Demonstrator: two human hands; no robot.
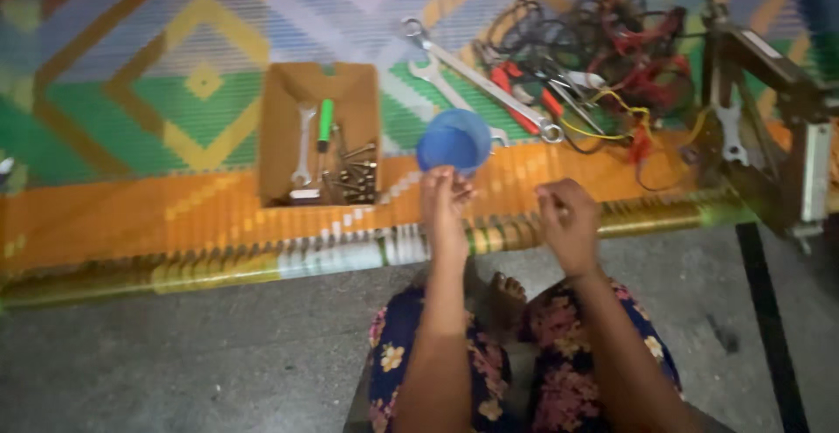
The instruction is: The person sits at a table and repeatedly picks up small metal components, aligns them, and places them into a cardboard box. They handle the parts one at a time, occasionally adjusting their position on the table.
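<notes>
Blue plastic cup (454, 142): small, light, rigid, likely slick-walled. Sits on patterned mat (131, 214), just beyond left hand (444, 197), whose fingertips pinch its near rim. Right hand (566, 223) alongside, loosely curled; contents indiscernible. Best held at rim.

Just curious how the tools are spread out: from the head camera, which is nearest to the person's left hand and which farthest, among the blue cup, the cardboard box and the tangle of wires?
1. Blue cup: just above the left hand, touching or almost touching its fingers.
2. Cardboard box: to the left on the mat.
3. Tangle of wires: far upper right.
</notes>
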